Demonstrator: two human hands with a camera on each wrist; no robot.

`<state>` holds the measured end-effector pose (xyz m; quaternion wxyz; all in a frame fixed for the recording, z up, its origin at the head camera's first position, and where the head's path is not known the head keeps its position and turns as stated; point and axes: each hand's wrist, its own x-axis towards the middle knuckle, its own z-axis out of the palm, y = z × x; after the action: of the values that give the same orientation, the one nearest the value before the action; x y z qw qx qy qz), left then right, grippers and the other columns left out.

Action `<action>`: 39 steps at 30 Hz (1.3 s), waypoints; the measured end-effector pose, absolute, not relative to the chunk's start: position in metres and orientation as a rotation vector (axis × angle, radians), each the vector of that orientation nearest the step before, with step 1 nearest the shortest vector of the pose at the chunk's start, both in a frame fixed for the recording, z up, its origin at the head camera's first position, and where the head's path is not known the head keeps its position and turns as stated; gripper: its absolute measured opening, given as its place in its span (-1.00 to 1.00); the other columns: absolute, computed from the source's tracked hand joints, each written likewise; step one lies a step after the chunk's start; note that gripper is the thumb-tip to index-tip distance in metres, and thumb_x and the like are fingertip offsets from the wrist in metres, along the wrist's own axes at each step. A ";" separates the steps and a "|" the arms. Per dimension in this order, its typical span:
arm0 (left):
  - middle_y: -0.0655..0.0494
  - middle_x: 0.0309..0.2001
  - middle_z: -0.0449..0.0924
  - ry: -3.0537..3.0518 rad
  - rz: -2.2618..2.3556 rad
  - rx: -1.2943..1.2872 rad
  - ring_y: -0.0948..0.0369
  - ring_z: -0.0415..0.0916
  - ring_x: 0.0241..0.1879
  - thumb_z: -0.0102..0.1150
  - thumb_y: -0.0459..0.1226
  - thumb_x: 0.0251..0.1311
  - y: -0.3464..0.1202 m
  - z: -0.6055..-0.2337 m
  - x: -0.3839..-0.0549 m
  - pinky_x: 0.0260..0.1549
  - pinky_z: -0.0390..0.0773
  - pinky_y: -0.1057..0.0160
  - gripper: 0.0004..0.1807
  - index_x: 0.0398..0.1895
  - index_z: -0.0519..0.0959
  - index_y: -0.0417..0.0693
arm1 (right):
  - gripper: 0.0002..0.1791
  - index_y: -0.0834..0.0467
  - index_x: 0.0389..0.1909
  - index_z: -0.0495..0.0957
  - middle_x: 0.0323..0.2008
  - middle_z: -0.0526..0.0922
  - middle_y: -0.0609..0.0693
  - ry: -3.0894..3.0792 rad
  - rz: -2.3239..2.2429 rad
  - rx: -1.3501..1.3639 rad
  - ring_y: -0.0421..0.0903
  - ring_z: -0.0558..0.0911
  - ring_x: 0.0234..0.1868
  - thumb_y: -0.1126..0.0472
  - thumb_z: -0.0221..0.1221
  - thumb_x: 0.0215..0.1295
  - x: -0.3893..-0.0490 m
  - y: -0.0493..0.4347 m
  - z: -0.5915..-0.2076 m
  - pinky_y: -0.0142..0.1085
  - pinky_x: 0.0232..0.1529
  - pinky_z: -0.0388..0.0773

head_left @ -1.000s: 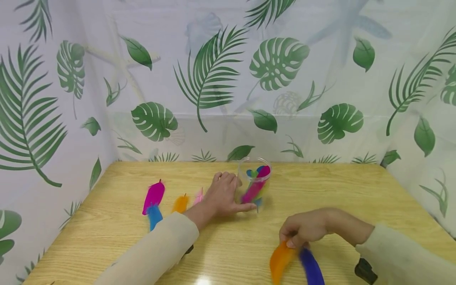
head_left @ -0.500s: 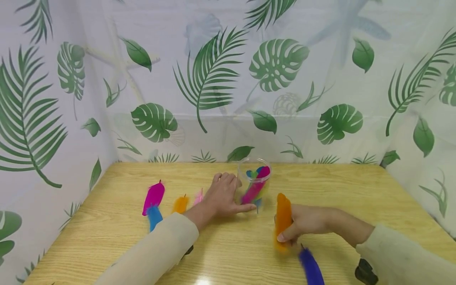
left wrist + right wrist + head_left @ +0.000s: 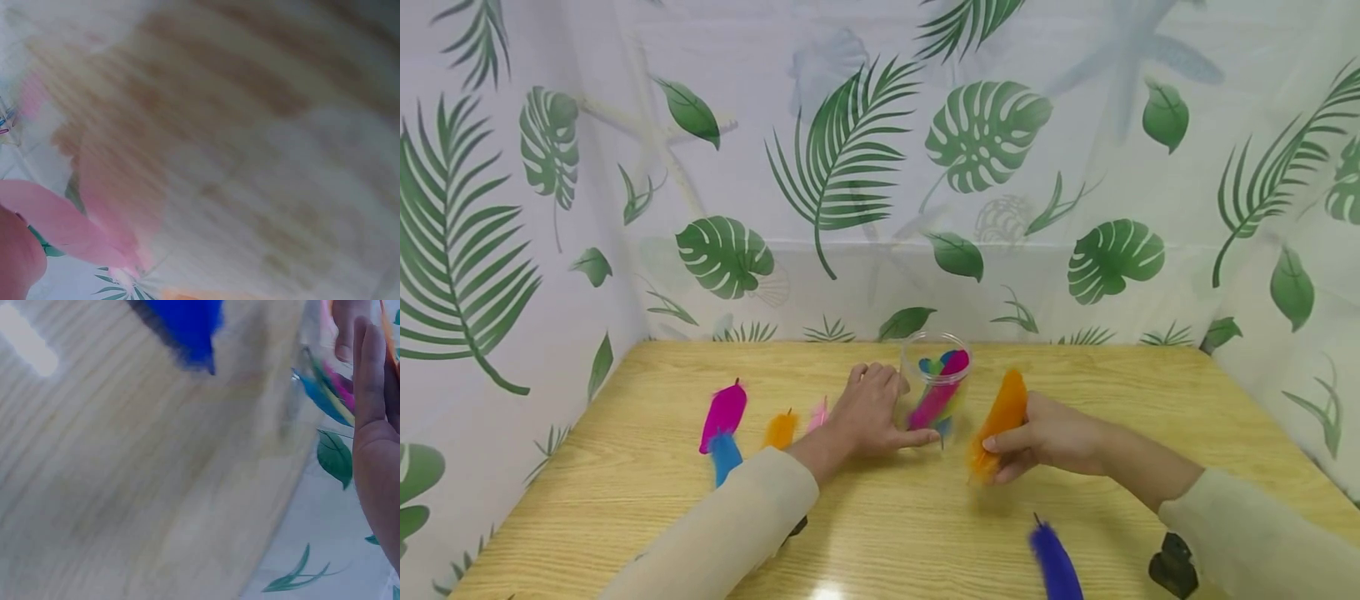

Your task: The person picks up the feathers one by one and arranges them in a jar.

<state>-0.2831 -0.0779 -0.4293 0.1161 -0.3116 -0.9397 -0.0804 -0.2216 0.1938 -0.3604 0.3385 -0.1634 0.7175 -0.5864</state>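
A clear plastic cup (image 3: 914,374) with magenta, blue and green feathers (image 3: 942,396) in it stands near the back of the table. My left hand (image 3: 871,410) holds it from the left, the thumb across its front and the other fingers partly hidden behind. To the cup's right, my right hand (image 3: 1063,437) pinches an orange feather (image 3: 1009,407) above the table, its tip pointing up. A dark blue feather (image 3: 1056,560) lies nearer the front, below the right hand; the right wrist view shows this blue feather (image 3: 190,328) at its top edge.
Left of the left arm lie a magenta feather (image 3: 726,414), a light blue feather (image 3: 725,455), an orange feather (image 3: 781,429) and a pale pink feather (image 3: 818,413). Leaf-printed white cloth (image 3: 1030,283) walls the wooden table (image 3: 1120,392) at the back and sides.
My right hand has lifted the orange feather off beside the dark blue one, turned it tip-up and moved it towards the cup. The left hand and the cup stay put.
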 end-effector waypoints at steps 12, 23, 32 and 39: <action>0.14 0.00 0.51 -2.761 -0.236 -0.895 0.14 0.35 0.06 -0.03 0.54 0.04 -0.078 -0.429 -0.282 0.27 0.16 0.02 -0.09 0.06 0.53 -0.03 | -0.64 0.49 0.09 0.38 -0.14 0.74 0.20 1.903 -1.791 -0.416 0.12 0.77 -0.14 0.31 0.14 0.44 -0.235 0.188 -0.305 -0.12 -0.07 0.66; 0.14 0.00 0.51 -2.779 -0.242 -0.905 0.15 0.34 0.07 -0.04 0.53 0.05 -0.079 -0.427 -0.281 0.27 0.17 0.02 -0.09 0.08 0.52 -0.03 | -0.58 0.37 0.22 0.26 0.06 0.58 0.19 2.056 -1.960 -0.270 0.07 0.75 -0.05 0.30 0.11 0.46 -0.249 0.171 -0.281 -0.11 0.01 0.62; 0.16 -0.01 0.51 -2.771 -0.243 -0.918 0.15 0.33 0.07 -0.05 0.53 0.06 -0.078 -0.427 -0.282 0.28 0.16 0.02 -0.10 0.09 0.52 -0.02 | -0.51 0.60 0.21 0.29 0.14 0.46 0.31 2.172 -1.868 -0.224 -0.08 0.71 -0.06 0.28 0.08 0.49 -0.253 0.159 -0.279 -0.16 0.04 0.61; 0.15 -0.02 0.50 -2.775 -0.243 -0.911 0.15 0.33 0.05 -0.04 0.53 0.06 -0.079 -0.428 -0.282 0.27 0.17 0.02 -0.09 0.09 0.52 -0.04 | -0.54 0.61 0.23 0.32 0.23 0.40 0.43 2.319 -1.838 -0.204 0.17 0.66 0.11 0.34 0.07 0.47 -0.255 0.158 -0.276 -0.16 0.01 0.61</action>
<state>-0.2823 -0.0791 -0.4275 0.1050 -0.3090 -0.9416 -0.0826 -0.2547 0.1582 -0.2764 0.0878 -0.0685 0.7788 -0.6173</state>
